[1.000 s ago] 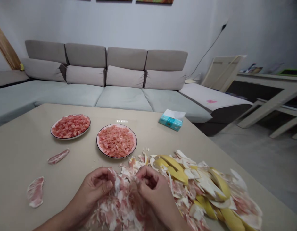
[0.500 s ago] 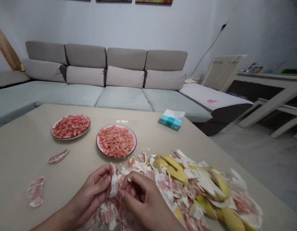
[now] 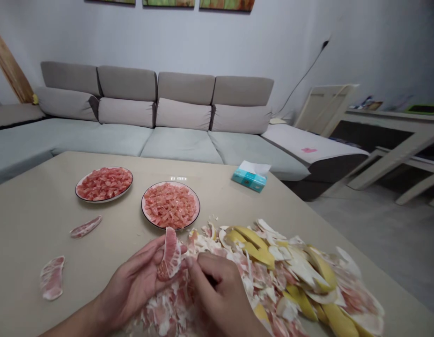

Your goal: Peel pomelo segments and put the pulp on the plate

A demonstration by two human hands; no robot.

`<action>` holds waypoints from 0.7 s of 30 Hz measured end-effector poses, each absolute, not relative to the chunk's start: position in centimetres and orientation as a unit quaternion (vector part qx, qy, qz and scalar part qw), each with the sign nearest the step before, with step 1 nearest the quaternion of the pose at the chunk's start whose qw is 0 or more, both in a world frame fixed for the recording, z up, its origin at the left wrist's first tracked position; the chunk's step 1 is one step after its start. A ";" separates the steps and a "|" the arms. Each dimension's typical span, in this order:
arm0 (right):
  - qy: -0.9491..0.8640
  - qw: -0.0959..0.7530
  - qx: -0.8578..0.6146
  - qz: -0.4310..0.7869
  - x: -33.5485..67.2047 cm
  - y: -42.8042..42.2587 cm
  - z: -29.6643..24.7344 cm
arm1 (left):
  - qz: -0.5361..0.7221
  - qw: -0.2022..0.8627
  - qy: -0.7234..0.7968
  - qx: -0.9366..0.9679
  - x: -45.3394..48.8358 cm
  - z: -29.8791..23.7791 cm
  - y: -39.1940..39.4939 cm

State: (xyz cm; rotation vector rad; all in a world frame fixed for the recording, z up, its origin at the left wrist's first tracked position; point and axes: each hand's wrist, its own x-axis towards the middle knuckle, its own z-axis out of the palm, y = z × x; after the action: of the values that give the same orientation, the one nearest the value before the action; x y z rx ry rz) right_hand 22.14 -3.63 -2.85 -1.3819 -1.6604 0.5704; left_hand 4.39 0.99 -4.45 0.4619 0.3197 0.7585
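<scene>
My left hand (image 3: 139, 278) holds a pomelo segment (image 3: 171, 255) upright between thumb and fingers, its pink side and white pith edge showing. Close at its right edge, my right hand (image 3: 218, 285) has thumb and forefinger pinched together on the rim of the segment; any scrap of membrane between them is too small to make out. Below both hands lies a heap of torn white and pink membrane (image 3: 164, 311). Two more pomelo segments lie at the left, one slim (image 3: 85, 227) and one broad (image 3: 52, 278).
Two plates of pink pomelo flesh, one at the left (image 3: 104, 184) and one in the middle (image 3: 171, 205), stand on the table (image 3: 23, 210). Yellow peel (image 3: 252, 245) is piled at the right. A blue tissue pack (image 3: 251, 176) lies near the far edge, before the sofa (image 3: 181, 142).
The held segment has turned from its white edge to show its pink side. My left fingers have opened out behind it, and my right hand has shifted slightly right.
</scene>
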 end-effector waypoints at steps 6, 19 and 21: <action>-0.696 0.478 -0.504 0.182 22.0 -4.0 -2.8 | 0.397 0.864 0.192 0.243 4.7 -4.5 1.0; -0.718 0.468 -0.487 0.171 21.4 -3.8 -3.8 | 0.412 0.819 0.260 0.303 4.9 -4.1 0.4; -0.722 0.464 -0.487 0.163 21.5 -3.8 -3.9 | 0.414 0.810 0.274 0.311 4.9 -4.2 0.4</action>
State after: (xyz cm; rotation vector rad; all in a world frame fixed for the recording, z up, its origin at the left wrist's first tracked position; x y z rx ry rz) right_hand 21.49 -3.82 -3.93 -1.1977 -1.7736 0.4011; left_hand 4.92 0.39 -4.25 0.6656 0.5847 0.8857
